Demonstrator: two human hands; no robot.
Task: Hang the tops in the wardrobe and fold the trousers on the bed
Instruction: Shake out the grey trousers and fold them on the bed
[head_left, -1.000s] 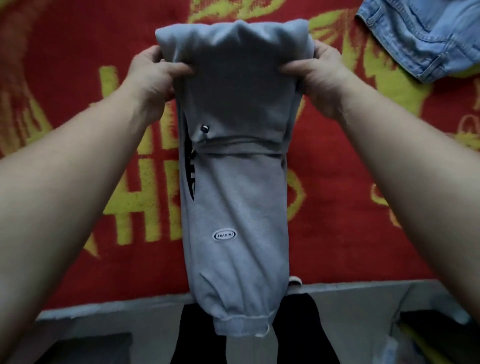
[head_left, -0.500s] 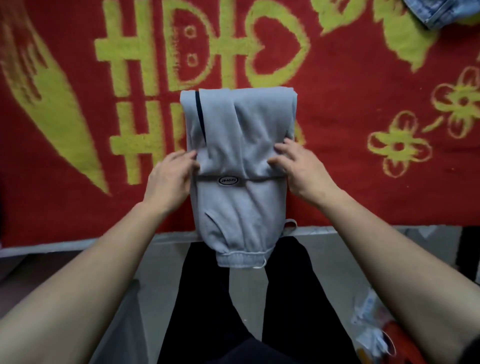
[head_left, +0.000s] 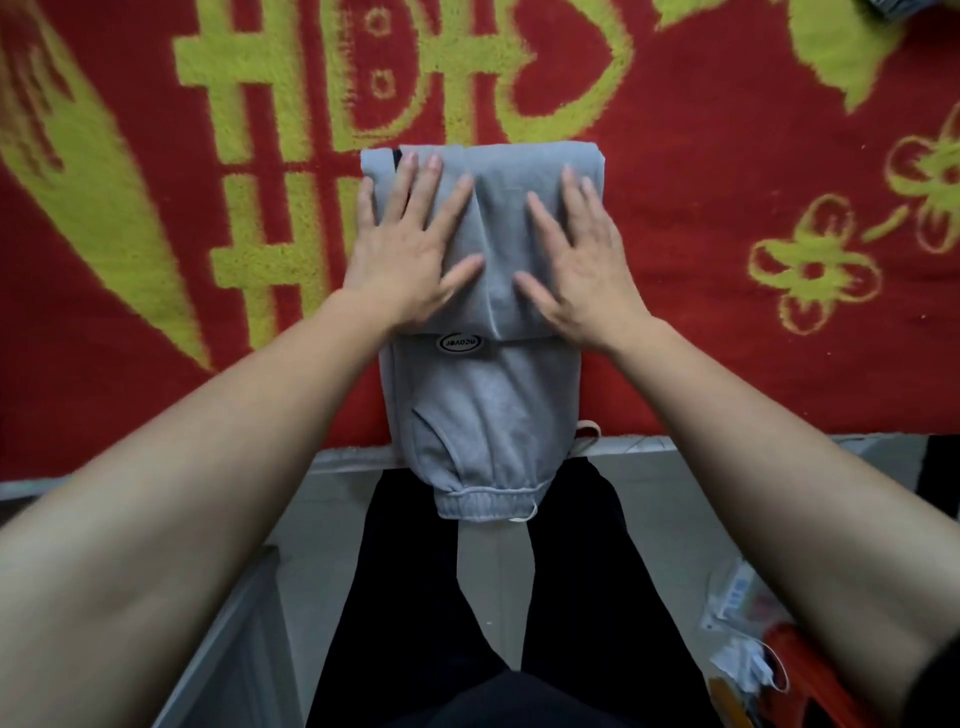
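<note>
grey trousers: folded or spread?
Partly folded: grey trousers doubled over, left hand and right hand pressing flat on the fold; cuffed end overhangs the bed edge.

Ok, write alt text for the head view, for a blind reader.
The left hand and right hand press flat on folded grey trousers lying on a red and yellow blanket. The cuffed end hangs past the blanket's near edge, above the person's black-clad legs.

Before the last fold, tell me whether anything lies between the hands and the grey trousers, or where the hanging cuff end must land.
Nothing separates them: left hand and right hand press flat on the grey trousers. The cuff end hangs over the bed's edge; only the hands cover the folded part where it would likely land.
</note>
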